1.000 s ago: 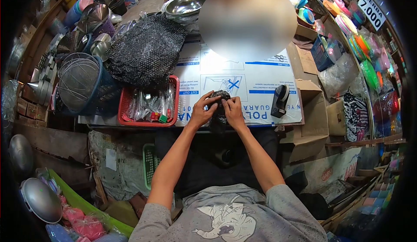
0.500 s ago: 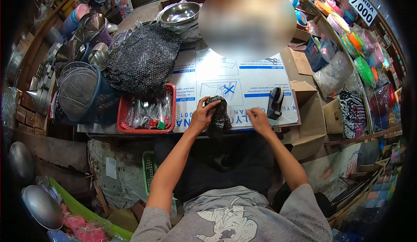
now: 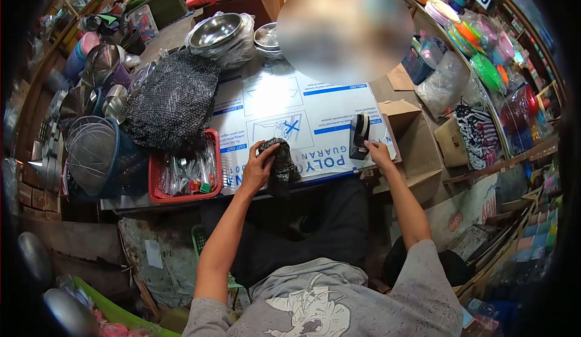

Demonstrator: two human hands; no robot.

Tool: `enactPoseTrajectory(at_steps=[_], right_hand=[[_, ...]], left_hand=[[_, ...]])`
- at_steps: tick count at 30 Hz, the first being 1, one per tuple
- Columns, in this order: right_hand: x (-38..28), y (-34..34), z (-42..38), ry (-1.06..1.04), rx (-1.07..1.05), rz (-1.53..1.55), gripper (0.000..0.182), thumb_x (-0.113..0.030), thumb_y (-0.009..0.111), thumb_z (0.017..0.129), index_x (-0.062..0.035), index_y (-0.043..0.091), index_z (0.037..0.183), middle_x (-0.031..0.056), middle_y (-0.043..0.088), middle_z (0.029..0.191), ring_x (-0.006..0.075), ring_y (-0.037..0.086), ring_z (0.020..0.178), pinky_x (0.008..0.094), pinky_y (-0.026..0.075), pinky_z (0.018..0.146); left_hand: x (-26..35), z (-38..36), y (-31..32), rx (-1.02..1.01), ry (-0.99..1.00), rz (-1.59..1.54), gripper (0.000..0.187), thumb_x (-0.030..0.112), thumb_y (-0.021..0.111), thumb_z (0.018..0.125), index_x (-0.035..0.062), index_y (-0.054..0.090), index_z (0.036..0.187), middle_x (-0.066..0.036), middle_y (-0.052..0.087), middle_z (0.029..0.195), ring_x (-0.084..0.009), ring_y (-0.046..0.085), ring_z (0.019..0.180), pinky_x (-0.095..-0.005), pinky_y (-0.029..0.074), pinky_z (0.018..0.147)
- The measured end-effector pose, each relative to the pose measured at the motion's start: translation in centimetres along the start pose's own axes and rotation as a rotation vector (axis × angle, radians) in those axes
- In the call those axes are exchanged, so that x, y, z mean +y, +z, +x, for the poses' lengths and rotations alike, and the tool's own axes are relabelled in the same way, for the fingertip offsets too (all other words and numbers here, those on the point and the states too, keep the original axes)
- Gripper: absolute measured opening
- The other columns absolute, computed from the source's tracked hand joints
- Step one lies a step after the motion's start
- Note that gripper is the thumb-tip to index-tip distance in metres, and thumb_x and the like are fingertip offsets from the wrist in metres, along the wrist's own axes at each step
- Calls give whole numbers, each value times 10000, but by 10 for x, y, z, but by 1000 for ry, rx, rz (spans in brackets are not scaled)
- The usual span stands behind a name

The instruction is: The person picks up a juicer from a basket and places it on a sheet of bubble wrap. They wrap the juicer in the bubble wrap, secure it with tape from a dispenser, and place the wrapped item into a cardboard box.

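Near the front edge of the table, my left hand (image 3: pixel 259 169) is closed on the top of a crumpled black plastic bundle (image 3: pixel 281 166). To the right stands a black tape dispenser (image 3: pixel 359 137) with a roll on it. My right hand (image 3: pixel 379 154) is at the dispenser's front right side, its fingers drawn together; what is between the fingertips is too small to make out. Both lie over the white printed sheet (image 3: pixel 327 110) that covers the tabletop.
Left of my left hand sits a red basket (image 3: pixel 152 176) of wrapped utensils, with a black mesh bundle (image 3: pixel 169 104) behind it. Metal bowls (image 3: pixel 216 31) stand farther back. An open cardboard box (image 3: pixel 417 149) is beyond the right edge.
My right hand has moved right to the tape dispenser. My left hand still holds the black bundle. The whole view has shifted and tilted a little.
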State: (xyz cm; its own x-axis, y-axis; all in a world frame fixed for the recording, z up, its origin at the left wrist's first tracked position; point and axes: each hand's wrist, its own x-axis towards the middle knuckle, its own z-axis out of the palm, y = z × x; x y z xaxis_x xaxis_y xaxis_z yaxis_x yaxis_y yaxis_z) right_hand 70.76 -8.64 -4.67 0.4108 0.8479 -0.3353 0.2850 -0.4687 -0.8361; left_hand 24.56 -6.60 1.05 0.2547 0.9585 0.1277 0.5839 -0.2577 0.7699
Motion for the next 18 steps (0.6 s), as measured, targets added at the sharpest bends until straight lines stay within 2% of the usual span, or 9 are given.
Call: enactPoseTrajectory(at_steps=[1,5,8,9,10,13,15,18], right_hand=[[-7,2,0,19,-5,-21,452,-365,743,1029,75,801,1114,114,799,969,177,708,902,354,543,824],[-33,-1,-23,-10,29,70,451,-352,713,1055,92,789,1036,95,765,892,163,676,824,347,527,759],[-10,-1,-40,39,-31,88,487,-379,701,1066,98,787,1108,81,772,933,136,662,850,346,526,785],[-12,2,-54,79,3,25,475,-390,711,1067,77,797,1059,72,764,895,129,656,831,341,524,764],[1,11,-60,-19,92,18,473,-404,712,1071,54,793,985,32,709,809,122,615,772,344,507,716],[12,16,-78,-17,99,0,469,-405,708,1076,51,776,988,6,667,774,129,591,749,353,499,703],[10,13,-86,81,23,141,468,-410,698,1087,49,764,1021,-2,644,776,121,575,754,340,491,712],[15,22,-84,46,94,116,450,-409,690,1098,33,756,1045,-3,627,798,104,552,760,313,481,719]], left_hand=[[-2,2,2,-6,14,6,463,140,709,1053,342,693,1469,-167,503,1588,-401,767,1100,-473,633,925],[-5,0,6,53,61,3,484,115,712,1049,337,689,1478,-169,498,1593,-389,765,1091,-462,630,928],[-6,0,7,45,58,-2,491,97,709,1048,329,689,1481,-169,498,1593,-372,764,1090,-456,627,926],[-5,0,6,48,56,0,493,93,707,1049,328,689,1481,-168,498,1592,-367,764,1083,-450,627,924],[-4,-1,6,50,52,3,494,89,704,1049,327,689,1482,-167,499,1590,-362,765,1075,-445,627,922],[-6,-1,6,58,74,0,497,76,695,1052,317,687,1487,-165,496,1593,-338,766,1055,-426,627,916],[-8,-3,6,59,85,2,495,67,687,1055,304,687,1489,-163,483,1605,-321,765,1051,-419,624,923],[-8,-2,7,52,81,4,493,68,681,1059,304,685,1491,-162,476,1611,-323,760,1070,-420,622,933]])
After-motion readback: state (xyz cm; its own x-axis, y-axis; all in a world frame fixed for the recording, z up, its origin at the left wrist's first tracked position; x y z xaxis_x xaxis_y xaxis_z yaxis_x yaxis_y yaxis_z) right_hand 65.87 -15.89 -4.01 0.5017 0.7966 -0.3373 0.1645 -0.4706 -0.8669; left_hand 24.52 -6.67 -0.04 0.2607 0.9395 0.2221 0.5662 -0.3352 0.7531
